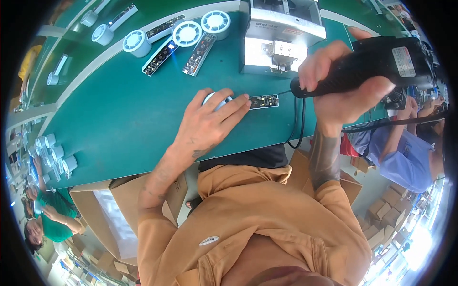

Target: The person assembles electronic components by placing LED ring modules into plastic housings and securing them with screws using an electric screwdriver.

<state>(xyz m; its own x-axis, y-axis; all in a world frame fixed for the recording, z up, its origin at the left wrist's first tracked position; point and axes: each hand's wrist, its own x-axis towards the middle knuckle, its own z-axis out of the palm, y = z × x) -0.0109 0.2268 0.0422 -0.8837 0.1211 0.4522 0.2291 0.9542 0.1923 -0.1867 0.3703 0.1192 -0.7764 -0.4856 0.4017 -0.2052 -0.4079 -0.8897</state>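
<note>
Fingers bent and slightly parted, your left hand (pixel 210 114) holds a pale round part (pixel 209 99) on the green table (pixel 129 114), a fingertip meeting the near end of the narrow circuit strip (pixel 265 101) that extends from beneath it toward your right hand (pixel 334 108). That hand is wrapped firmly around a black handheld tool (pixel 350 71), its thin tip pointing left near the strip's far end; whether they touch cannot be told. A black cable (pixel 302 125) loops down between your hands. Beyond your left hand sit three white grilled cylinders (pixel 187 34) with circuit boards (pixel 199 55); a metal fixture (pixel 286 26) stands beyond the gap between both hands.
</note>
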